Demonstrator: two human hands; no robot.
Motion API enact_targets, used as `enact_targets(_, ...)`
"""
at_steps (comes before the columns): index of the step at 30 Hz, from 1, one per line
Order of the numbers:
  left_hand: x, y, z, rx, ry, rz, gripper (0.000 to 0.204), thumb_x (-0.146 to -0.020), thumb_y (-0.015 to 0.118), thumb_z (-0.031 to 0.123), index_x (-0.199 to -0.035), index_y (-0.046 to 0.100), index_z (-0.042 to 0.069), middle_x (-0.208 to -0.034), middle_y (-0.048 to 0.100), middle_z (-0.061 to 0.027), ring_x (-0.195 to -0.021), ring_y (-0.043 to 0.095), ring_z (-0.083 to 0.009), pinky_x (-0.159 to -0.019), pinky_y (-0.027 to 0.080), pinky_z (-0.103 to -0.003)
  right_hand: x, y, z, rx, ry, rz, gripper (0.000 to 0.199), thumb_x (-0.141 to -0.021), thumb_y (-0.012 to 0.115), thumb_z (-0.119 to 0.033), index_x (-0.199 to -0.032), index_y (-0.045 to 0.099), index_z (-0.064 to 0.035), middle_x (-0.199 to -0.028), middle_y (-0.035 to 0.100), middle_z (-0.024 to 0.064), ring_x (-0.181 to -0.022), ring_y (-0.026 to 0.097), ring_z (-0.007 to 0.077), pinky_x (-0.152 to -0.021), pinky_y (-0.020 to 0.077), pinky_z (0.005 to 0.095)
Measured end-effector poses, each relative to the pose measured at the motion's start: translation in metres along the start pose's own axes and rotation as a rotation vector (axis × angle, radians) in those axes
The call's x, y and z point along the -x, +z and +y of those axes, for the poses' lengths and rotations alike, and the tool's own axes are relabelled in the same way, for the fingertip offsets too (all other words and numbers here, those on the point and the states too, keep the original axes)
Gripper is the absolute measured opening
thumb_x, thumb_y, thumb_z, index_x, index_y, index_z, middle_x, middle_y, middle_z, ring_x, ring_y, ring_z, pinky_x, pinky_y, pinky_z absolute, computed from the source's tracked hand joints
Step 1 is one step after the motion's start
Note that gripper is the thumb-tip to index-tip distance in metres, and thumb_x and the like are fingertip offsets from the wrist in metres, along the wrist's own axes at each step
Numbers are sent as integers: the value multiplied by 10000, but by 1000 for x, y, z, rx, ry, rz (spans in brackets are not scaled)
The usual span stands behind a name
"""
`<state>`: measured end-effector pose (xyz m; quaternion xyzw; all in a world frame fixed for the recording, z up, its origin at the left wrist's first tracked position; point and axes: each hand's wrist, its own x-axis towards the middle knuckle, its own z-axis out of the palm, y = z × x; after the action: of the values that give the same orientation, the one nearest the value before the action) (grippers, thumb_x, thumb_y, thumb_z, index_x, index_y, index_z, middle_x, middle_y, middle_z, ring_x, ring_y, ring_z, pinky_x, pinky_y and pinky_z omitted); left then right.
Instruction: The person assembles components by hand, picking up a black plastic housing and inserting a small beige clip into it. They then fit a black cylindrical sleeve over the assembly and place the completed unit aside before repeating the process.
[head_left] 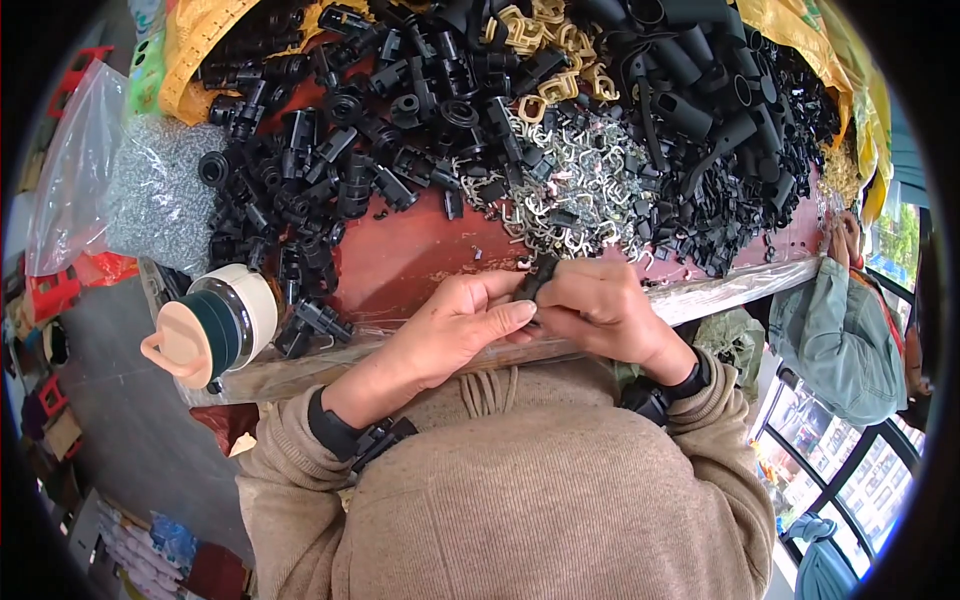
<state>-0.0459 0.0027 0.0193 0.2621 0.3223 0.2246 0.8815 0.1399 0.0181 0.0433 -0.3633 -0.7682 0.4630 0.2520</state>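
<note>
Close together at the table's near edge, my left hand (465,320) and my right hand (602,312) both grip one small black plastic part (535,280). Its exact kind is mostly hidden by my fingers. The left thumb presses along its lower side, while the right fingers curl round it from the other side. Just beyond my hands lies a pile of small bent metal hooks (580,185). Black plastic assemblies (350,180) are heaped to the left, and black tubular handles (690,110) to the right.
The red tabletop (400,255) has a plastic-wrapped front edge (730,290). A jar with a peach lid (215,325) stands at the front left, near a bag of small metal pieces (165,190). Tan plastic clips (545,85) lie at the back. A co-worker's sleeve (840,340) is at the right.
</note>
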Motion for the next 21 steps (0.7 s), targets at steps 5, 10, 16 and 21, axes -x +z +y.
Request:
enact_targets(5,6,-6,0,168,96,103,282,-858,508,131,-1103,452,2,-999,567,-94,-853,562,-135,-755,458,-246,3,-15,4,242,107,219,84,-681,604,-16,-755,564,-24,-657,505,81,-558,514,234,-486,403,315)
enact_targets(10,8,-11,-1,238,154,138,235,-853,521,155,-1039,459,25,-1004,570,-128,-846,575,-164,-745,467,-258,2,-9,26,698,10,134,111,-697,602,-38,-787,537,-35,-715,485,82,-624,513,242,-524,412,325)
enact_targets(16,7,-9,0,272,161,118,246,-842,534,119,-1053,463,13,-970,575,-89,-839,567,-141,-734,473,-246,2,-7,22,742,54,82,125,-709,586,-42,-793,493,-46,-721,446,87,-616,505,257,-527,412,333)
enact_targets(21,4,-8,0,279,163,131,240,-838,540,114,-1040,465,10,-954,578,-89,-817,572,-138,-714,480,-237,8,-2,25,744,115,-47,149,-704,588,-43,-817,491,-49,-743,453,88,-601,510,257,-518,412,330)
